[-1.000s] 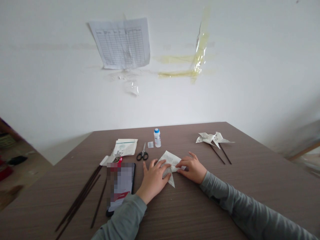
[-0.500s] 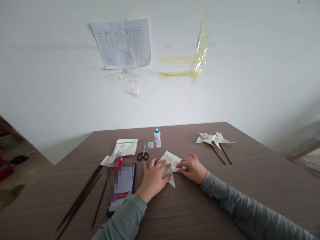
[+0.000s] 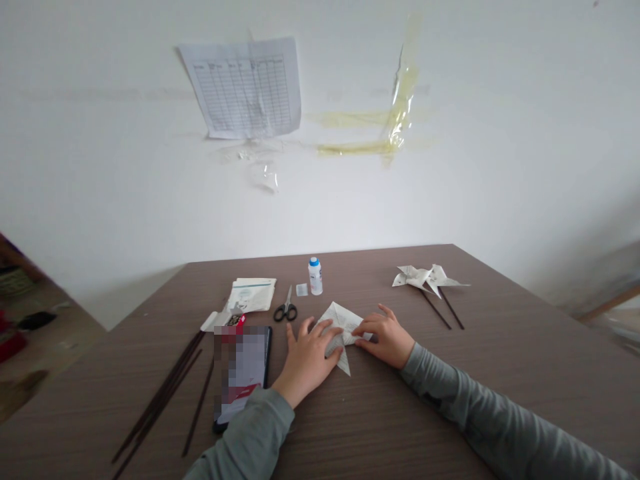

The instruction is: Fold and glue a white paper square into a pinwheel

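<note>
Lying on the brown, wood-grained bench point(image 3: 350, 433), the white, printed, folded paper piece point(image 3: 342, 315) sat between both hands, its left part under the spread, open fingers of the left hand point(image 3: 310, 357). The right hand point(image 3: 387, 339) came in from the right, thumb and forefinger at the paper's right side; whether they pinched it could not be told. Neither hand was clearly nearer. No long axis showed, but one pointed flap point(image 3: 345, 363) aimed toward the person.
</note>
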Demonstrator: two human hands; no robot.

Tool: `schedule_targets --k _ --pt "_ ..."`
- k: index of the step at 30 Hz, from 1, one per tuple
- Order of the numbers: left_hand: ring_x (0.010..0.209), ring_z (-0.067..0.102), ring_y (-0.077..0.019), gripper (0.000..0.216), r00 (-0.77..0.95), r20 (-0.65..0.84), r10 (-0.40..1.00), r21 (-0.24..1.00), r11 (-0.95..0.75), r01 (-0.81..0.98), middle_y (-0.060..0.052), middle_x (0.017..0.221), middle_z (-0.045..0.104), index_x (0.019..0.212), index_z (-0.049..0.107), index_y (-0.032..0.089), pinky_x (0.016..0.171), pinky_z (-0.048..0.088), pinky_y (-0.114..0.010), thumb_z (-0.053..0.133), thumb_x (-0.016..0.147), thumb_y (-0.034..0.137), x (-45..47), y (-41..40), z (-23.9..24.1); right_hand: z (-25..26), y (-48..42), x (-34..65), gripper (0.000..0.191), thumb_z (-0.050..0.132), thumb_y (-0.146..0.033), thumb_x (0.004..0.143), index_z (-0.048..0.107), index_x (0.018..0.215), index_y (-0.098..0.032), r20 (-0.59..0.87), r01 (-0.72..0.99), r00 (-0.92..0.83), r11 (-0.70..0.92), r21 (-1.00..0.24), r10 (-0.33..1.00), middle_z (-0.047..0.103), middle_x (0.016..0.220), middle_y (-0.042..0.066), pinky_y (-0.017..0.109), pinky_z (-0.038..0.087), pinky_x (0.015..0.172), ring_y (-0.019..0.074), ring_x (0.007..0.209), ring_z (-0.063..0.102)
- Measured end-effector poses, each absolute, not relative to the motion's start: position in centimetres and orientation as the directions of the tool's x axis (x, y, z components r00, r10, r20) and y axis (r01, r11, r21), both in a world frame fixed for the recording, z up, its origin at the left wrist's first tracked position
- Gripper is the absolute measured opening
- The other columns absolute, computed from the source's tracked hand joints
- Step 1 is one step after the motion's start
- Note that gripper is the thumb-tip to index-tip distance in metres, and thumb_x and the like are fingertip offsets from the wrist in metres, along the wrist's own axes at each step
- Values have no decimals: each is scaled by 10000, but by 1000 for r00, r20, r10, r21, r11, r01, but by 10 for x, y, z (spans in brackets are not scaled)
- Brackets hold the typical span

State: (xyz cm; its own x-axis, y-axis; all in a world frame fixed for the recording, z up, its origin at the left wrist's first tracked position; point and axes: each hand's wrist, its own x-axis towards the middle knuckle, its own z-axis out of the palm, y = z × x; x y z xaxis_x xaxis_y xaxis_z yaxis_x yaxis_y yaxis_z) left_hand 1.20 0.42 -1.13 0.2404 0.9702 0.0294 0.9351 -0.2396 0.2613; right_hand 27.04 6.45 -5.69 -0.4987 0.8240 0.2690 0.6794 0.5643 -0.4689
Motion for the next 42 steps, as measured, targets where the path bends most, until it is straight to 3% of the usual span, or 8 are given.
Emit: schedule_targets --k 7,15,20,29,37,42 --pt "1856 572 -543 492 230 23 973 269 -228 936 -85 1917 762 1649 932 435 1512 313 -1042 844 1196 263 15 3 -6 -63 69 273 156 919 -335 1069 1026 1181 -354 309 664 -509 596 -452 803 1013 1184 121 907 435 1503 465 1231 965" --pt "1830 604 -523 668 233 28 972 299 -231 926 -79 1900 779 1795 821 429 1520 294 -1043 834 1172 186 15 2 -8 -61 69 271 163 934 -306 1050 1030 1174 -352 297 664 -497 578 -475 815 1014 1203 119 911 403 1526 468 1255 967" --pt "1853 578 -543 519 239 0 971 278 -230 933 -69 1919 762 1661 924 435 1506 303 -1057 816 1201 219 15 1 -3 -59 68 271 156 938 -294 1040 1026 1154 -354 288 670 -496 572 -473 819 1014 1187 119 909 418 1517 472 1254 966" --pt "1804 641 -531 456 236 74 969 301 -248 921 -85 1814 844 1540 986 450 1484 341 -1058 844 1184 203 13 4 -10 -61 68 271 142 937 -291 1042 1023 1138 -350 308 667 -498 585 -461 811 1013 1165 115 918 437 1499 466 1229 970" --pt "1790 652 -519 625 234 69 970 282 -244 928 -68 1835 833 1730 874 465 1513 330 -1023 847 1173 183 16 2 -9 -58 67 271 148 918 -303 1054 1024 1151 -341 316 665 -502 593 -454 805 1012 1168 122 913 449 1493 462 1223 970" --pt "1795 631 -525 564 244 44 969 281 -246 927 -66 1852 817 1672 913 490 1500 327 -1046 815 1197 202 16 1 -5 -58 66 272 146 905 -325 1062 1018 1151 -353 304 663 -508 591 -459 806 1013 1178 126 916 441 1498 475 1235 966"
